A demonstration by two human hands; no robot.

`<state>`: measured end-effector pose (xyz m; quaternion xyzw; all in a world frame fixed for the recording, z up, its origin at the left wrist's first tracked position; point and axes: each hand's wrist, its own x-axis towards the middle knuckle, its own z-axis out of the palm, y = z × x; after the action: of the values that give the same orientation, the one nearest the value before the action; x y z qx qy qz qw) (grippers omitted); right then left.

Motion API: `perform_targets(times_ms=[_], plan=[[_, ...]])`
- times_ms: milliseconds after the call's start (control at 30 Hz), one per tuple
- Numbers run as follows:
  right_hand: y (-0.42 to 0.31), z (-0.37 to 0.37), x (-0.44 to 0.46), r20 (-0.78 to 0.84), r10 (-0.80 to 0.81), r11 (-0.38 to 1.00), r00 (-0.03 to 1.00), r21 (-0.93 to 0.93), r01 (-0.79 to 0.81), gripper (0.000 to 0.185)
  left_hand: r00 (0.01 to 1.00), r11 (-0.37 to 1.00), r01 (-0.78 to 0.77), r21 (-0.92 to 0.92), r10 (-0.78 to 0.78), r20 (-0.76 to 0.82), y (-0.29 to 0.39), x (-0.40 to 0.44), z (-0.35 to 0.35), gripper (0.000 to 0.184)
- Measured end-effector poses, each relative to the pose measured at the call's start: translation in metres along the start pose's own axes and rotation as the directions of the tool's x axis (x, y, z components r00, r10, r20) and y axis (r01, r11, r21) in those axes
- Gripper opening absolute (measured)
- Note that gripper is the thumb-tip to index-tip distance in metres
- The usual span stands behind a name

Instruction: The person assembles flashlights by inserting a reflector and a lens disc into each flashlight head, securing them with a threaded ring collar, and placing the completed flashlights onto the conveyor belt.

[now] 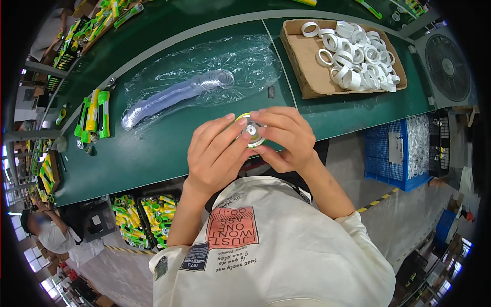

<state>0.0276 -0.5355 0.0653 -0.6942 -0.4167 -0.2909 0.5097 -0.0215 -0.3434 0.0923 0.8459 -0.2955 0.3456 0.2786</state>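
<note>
At right, a dark-grilled fan (448, 67) stands near a blue crate (376, 154); yellow-and-black tape (379, 200) runs along the grey floor (343, 148); another person (57, 237) shows at lower left.

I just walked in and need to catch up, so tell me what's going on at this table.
The person's left hand and right hand together hold what looks like a flashlight head, its round end up, at the near edge of the green table. Beyond it, a row of clear discs lies on a plastic bag. Yellow-and-green flashlights lie to the left; a cardboard box of white rings sits to the right.
</note>
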Motion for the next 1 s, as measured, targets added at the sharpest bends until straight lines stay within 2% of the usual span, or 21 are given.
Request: perform_targets(times_ms=[100,167,300,333,467,567,633,733,767,833,900,1000], plan=[[0.000,0.003,-0.004,0.013,0.001,1.000,1.000,0.003,-0.001,0.031,0.999,0.997,-0.018,-0.076,0.020,0.032,-0.011,-0.006,0.001,0.040],[0.001,0.001,-0.004,0.054,-0.006,1.000,0.999,-0.020,0.007,0.030,0.999,0.995,0.002,-0.102,0.002,0.045,-0.013,-0.004,0.000,0.038],[0.008,0.007,-0.010,0.036,-0.115,0.990,0.993,-0.078,0.118,0.032,0.993,0.981,0.066,-0.182,-0.047,0.105,-0.014,0.007,-0.009,0.035],[0.005,0.004,-0.008,0.074,-0.108,0.987,0.991,-0.114,0.116,0.032,0.990,0.972,0.082,-0.222,-0.053,0.133,-0.016,0.014,-0.012,0.034],[0.011,0.004,-0.007,0.036,-0.139,0.984,0.990,-0.111,0.143,0.033,0.967,0.897,0.136,-0.420,-0.028,0.252,-0.035,0.047,-0.019,0.027],[0.017,0.006,-0.010,-0.001,-0.155,0.981,0.988,-0.120,0.154,0.038,0.902,0.828,0.287,-0.482,-0.063,0.428,-0.055,0.085,-0.010,0.018],[0.018,0.004,-0.011,0.004,-0.132,0.986,0.991,-0.101,0.131,0.041,0.825,0.809,0.414,-0.417,-0.140,0.548,-0.055,0.127,0.013,0.011],[0.018,0.006,-0.011,-0.014,-0.110,0.991,0.994,-0.072,0.109,0.043,0.783,0.910,0.239,-0.339,0.026,0.621,-0.050,0.193,0.098,0.020],[0.018,0.008,-0.013,-0.026,-0.100,0.994,0.995,-0.045,0.098,0.044,0.744,0.920,0.203,-0.334,0.077,0.664,-0.050,0.206,0.132,0.025],[0.017,0.008,-0.013,-0.031,-0.086,0.996,0.996,-0.029,0.085,0.046,0.651,0.982,0.028,-0.186,0.123,0.749,-0.060,0.213,0.196,0.034],[0.014,0.010,-0.014,-0.036,-0.072,0.997,0.997,-0.022,0.071,0.046,0.557,0.985,-0.105,-0.135,0.171,0.812,-0.075,0.207,0.249,0.039],[0.012,0.013,-0.016,-0.052,-0.059,0.998,0.997,-0.006,0.059,0.047,0.588,0.988,-0.046,-0.145,0.144,0.796,-0.074,0.196,0.271,0.039]])
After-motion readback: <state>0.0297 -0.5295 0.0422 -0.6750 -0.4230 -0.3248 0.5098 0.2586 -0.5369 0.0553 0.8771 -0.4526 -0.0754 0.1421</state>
